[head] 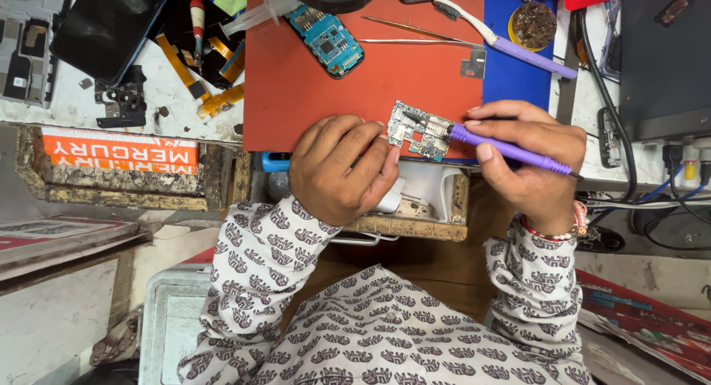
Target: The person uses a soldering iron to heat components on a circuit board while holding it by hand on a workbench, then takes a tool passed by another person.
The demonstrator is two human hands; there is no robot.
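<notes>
While pinned at its near-left edge by left hand point(342, 166) fingertips, circuit board point(419, 130) lies flat on red mat point(296, 89), btwn both hands. Right hand point(529, 159) pinches purple tool point(511, 149) (pen-style), shaft running right-to-left, tip touching board's right side.

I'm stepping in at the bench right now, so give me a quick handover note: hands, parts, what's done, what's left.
Left hand: steadies the small circuit board at the near edge of the red mat.
Right hand: grips a purple tool, tip on the board.
Done: board is bare, out of any casing.
Left: work at the tip is under way; another blue board, tweezers and a brush lie farther back.
</notes>
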